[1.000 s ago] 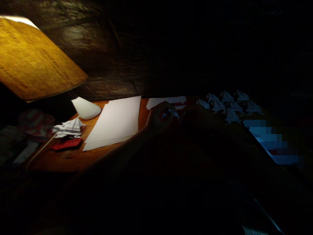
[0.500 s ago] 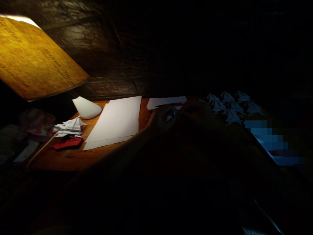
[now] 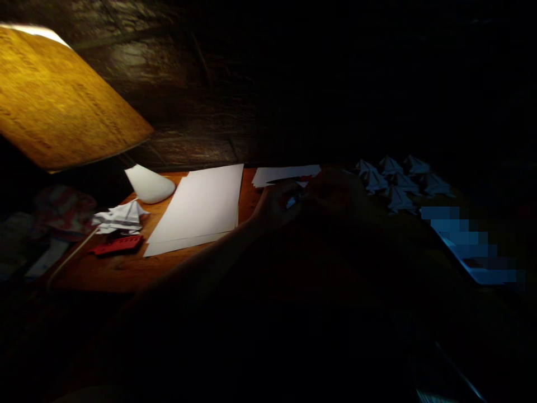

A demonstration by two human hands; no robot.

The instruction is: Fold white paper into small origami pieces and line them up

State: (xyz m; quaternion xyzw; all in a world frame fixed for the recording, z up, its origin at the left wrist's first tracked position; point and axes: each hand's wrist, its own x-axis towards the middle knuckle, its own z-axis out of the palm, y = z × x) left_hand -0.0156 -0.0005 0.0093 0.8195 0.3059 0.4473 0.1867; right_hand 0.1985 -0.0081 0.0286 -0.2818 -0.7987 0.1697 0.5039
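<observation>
Close together over the table's shadowed middle, both hands work at one small piece of folded paper point(image 3: 292, 200). My left hand point(image 3: 272, 206) curls around it from the left, with a pale edge showing by the thumb. My right hand point(image 3: 338, 193) meets it from the right, fingertips pinched at the paper; deep shadow hides most of this hand. Just behind the hands, a knife point(image 3: 289, 179) with a red handle lies on a small stack of white paper point(image 3: 281, 174). Several folded paper figures point(image 3: 400, 182) stand in rows to the right of my right hand.
Large white sheets point(image 3: 199, 207) lie left of the hands. Further left are a lamp base point(image 3: 150, 186) under a yellow shade point(image 3: 71, 101), crumpled folded paper point(image 3: 121, 217) and a red comb-like object point(image 3: 117, 245). A blurred bluish screen point(image 3: 465, 240) glows at the right.
My right hand's fingers have shifted slightly over the folded paper, and less of the paper shows now. Everything else stays in place.
</observation>
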